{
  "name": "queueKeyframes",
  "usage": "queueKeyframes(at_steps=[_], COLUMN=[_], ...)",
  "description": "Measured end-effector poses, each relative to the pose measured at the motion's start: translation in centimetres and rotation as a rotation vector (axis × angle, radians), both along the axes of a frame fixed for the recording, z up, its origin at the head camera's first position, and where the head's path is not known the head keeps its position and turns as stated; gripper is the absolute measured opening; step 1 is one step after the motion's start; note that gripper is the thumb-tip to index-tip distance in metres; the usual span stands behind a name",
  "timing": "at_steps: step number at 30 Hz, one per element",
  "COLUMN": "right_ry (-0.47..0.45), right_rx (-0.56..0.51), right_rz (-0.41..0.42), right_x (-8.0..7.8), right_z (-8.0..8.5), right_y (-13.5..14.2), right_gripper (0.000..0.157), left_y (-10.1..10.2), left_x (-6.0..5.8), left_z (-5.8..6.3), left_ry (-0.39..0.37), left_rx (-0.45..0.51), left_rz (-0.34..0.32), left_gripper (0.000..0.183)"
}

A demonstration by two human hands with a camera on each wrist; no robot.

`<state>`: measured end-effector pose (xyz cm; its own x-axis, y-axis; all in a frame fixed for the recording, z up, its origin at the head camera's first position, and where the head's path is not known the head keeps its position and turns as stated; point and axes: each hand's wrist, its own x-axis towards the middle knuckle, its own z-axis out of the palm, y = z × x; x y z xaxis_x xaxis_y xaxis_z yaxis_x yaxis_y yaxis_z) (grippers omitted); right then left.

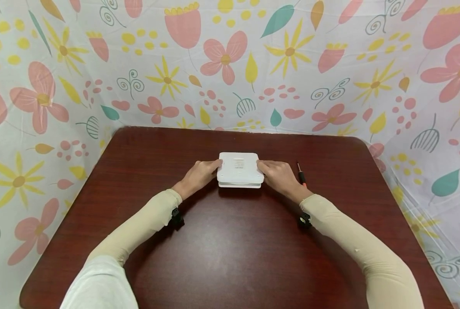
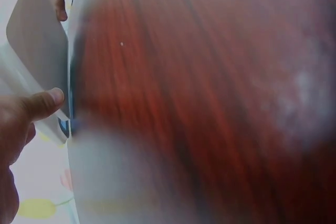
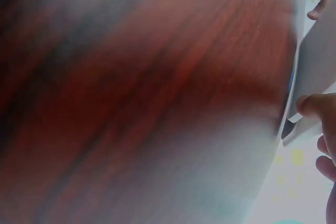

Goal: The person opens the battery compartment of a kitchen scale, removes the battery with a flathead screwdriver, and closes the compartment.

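Note:
A white square device (image 1: 240,168), with rounded corners and a small printed label on its upper face, stands in the middle of the far half of the table. Along its near side a gap runs between an upper and a lower white layer. My left hand (image 1: 201,175) grips its left side, the thumb (image 2: 50,100) lying on the face near the edge. On the opposite side my right hand (image 1: 281,176) holds it the same way, thumb (image 3: 310,106) on top. The other fingers are partly hidden by the device in the head view.
Just right of my right hand lies a screwdriver (image 1: 301,175) with a black and orange handle, partly covered by the wrist. The dark reddish-brown wooden table (image 1: 230,249) ends at a floral curtain (image 1: 230,64) behind and on both sides.

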<state>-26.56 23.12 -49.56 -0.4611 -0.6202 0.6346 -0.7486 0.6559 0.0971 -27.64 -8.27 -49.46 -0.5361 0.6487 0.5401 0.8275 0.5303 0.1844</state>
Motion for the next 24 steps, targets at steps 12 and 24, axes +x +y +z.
queueKeyframes(at_steps=[12,24], right_ry=[-0.017,0.005], right_rx=[0.042,0.148], right_rz=[0.009,0.06], right_x=[0.2,0.5], right_z=[0.3,1.1], right_y=[-0.3,0.1], right_gripper=[0.014,0.011], left_y=[-0.2,-0.4], left_x=[-0.3,-0.1], left_z=[0.0,1.0], left_ry=[0.016,0.059], left_rx=[-0.018,-0.151], left_rz=[-0.008,-0.023], left_gripper=[0.032,0.024])
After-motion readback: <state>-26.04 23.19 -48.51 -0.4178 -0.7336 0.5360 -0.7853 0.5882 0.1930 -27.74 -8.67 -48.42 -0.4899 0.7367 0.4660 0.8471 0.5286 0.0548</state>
